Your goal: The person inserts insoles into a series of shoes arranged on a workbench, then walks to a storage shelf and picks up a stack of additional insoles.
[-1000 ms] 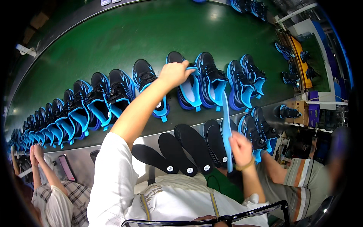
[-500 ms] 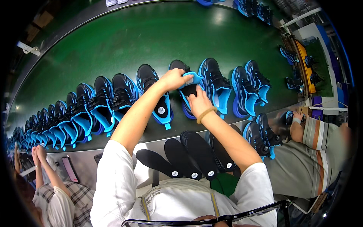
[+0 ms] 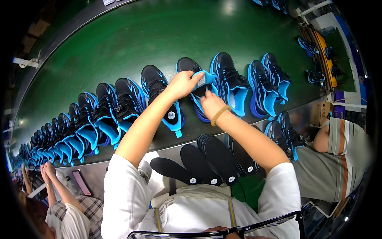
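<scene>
The person's two bare hands (image 3: 181,85), one pink rectangular phone (image 3: 81,183), at least four flat black insoles (image 3: 215,153), over twenty black-and-blue sneakers (image 3: 226,69).

Shoe Factory Line

Factory work is being indicated by a long row of matching black-and-blue sneakers (image 3: 127,93) on a green-topped workbench (image 3: 119,51). Black insoles (image 3: 215,155) are being kept along a metal ledge (image 3: 95,175), and neighbouring places are being occupied by co-workers (image 3: 328,177).

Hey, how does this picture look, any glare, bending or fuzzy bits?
Head view: a soft glare spot near the top of the green table; a bright patch on the metal strip beside the black insoles; the table's far edge bows, and the corners go black; the far-left shoes look tiny and indistinct.
</scene>
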A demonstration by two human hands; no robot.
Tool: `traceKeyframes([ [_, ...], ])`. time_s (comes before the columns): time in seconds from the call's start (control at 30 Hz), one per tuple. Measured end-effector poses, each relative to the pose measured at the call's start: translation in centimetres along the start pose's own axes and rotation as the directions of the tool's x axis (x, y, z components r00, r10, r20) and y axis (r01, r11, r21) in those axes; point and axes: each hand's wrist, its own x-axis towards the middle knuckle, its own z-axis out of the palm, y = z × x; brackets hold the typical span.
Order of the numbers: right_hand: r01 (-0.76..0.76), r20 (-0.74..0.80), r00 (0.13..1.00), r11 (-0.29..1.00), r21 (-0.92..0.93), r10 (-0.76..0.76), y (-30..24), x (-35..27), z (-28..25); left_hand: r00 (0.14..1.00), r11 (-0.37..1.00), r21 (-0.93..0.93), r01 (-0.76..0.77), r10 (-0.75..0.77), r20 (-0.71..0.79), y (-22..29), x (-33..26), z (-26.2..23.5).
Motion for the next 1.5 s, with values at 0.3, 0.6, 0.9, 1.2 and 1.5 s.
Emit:
traceKeyframes([
  [0.3,-0.050,0.506,0.849,0.977,-0.209,0.152,-0.2,2.8,1.0,0.998,0.988,0.139,0.062,-0.060,-0.017,0.1,-0.5,0.1],
  [0.6,0.455,0.741,0.663,0.844,-0.284,-0.108,0.7,4.0,0.8,0.973,0.994,0.105,-0.038,0.061,-0.223,-0.5,-0.7,0.7],
  [0.9,0.297,0.816,0.553,0.955,-0.004,-0.169,1.0,1.7,-3.4,0.916,0.593,0.736,-0.325,0.391,0.089,-0.4,-1.3,0.9],
  [1.2,0.171,-0.315,0.947,0.935,0.312,-0.068,1.7,-6.4,-0.9,0.948,0.691,0.659,-0.297,0.297,0.115,-1.0,-1.1,0.5],
  [1.5,0.154,-0.370,0.926,0.819,0.552,0.075,-1.3,-10.5,2.9,0.864,0.345,0.832,-0.434,0.420,0.277,-0.2,-5.1,1.7],
])
